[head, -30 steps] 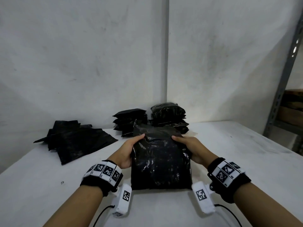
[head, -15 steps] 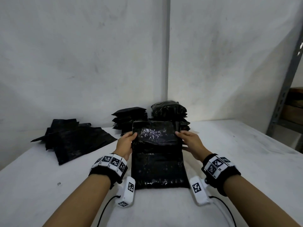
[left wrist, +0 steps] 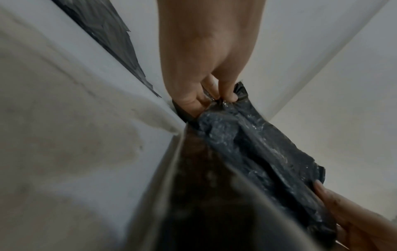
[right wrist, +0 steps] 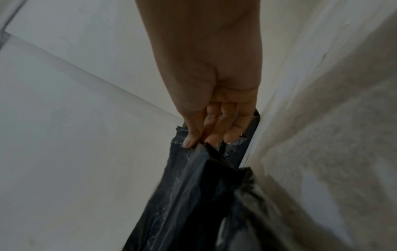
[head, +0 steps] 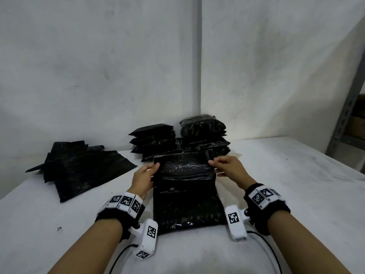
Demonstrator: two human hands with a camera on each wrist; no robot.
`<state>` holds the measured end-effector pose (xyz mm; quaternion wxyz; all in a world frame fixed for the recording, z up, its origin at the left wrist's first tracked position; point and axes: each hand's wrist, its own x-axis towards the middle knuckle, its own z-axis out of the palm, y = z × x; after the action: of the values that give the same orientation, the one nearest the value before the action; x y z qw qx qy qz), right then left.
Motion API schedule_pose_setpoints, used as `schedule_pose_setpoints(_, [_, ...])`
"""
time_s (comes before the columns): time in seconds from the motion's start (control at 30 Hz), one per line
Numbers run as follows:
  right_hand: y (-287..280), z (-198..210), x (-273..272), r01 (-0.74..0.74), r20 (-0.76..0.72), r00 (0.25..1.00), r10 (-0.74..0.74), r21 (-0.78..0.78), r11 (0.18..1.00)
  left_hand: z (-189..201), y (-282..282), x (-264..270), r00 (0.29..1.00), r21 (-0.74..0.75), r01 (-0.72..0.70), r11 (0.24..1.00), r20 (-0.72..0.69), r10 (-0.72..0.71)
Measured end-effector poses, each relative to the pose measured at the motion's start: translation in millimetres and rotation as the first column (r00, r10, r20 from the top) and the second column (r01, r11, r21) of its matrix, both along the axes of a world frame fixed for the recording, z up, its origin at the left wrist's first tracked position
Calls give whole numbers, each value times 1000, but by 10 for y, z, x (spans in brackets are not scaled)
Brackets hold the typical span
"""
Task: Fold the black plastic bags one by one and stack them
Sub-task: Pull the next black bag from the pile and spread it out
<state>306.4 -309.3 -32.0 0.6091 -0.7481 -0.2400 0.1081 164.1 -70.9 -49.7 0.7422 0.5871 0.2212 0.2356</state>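
Note:
A black plastic bag [head: 185,190] lies partly folded on the white table [head: 286,184] in front of me, its far edge raised. My left hand [head: 147,175] pinches the bag's far left corner [left wrist: 229,101] between thumb and fingers. My right hand [head: 227,168] pinches the far right corner [right wrist: 199,149] the same way. Two stacks of folded black bags [head: 156,141] [head: 204,133] stand just behind, against the wall. A loose pile of unfolded black bags [head: 79,167] lies spread out at the left.
White walls close the table at the back, meeting in a corner seam. A grey metal shelf post [head: 347,107] with brown boxes stands at the far right. Cables run from the wrist cameras over the table's near edge.
Both hands slid from the bag's middle sides up to its far corners and lifted that edge. The view also tilted slightly upward.

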Motion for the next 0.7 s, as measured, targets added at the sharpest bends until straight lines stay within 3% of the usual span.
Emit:
schedule_pose_setpoints(0.17, [-15,-85,47,104,73,992,-103,-7,995,-48,49,27,999,27,-44,999,0,44])
schedule_pose_setpoints(0.27, [28,-37,-3,23,-77,997,-14,106,994,-67,105,25,994,104,-99,990,-37,103])
schedule_pose_setpoints(0.4, [52,8,-74,-9,-233,970,67,242,970,-39,62,11,999,18,-48,999,3,48])
schedule_pose_setpoints(0.57, [35,32,-90,-50,-266,956,126,277,960,65,-18,-46,999,-33,-18,999,-28,17])
schedule_pose_setpoints(0.7, [35,61,-93,1,-231,971,61,257,966,118,-29,-83,994,88,-80,993,-71,86])
